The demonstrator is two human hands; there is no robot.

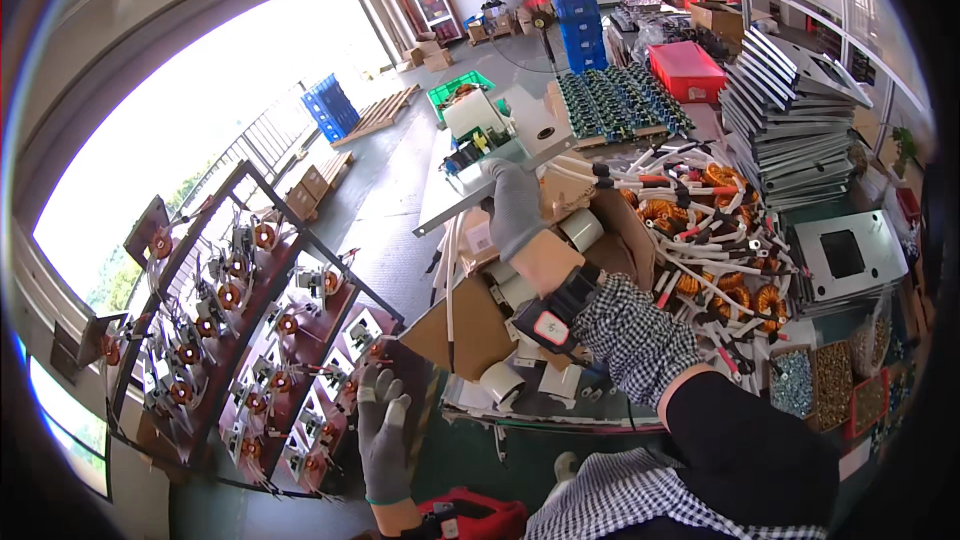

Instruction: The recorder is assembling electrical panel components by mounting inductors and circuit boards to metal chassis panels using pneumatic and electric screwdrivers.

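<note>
Left hand (385, 430): gloved, fingers closed on the edge of a dark board (408, 380), kept beside the rack (240, 340) of coil parts | Right hand (515, 205): gloved, reaching into the cardboard box (470, 325); grip cannot be told | Wired copper coils (700, 240) heaped alongside.

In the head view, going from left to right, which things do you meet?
Rack of copper coil assemblies → left hand in a grey glove → right hand in a grey glove → heap of orange coils with white wires → stack of grey metal plates.
</note>
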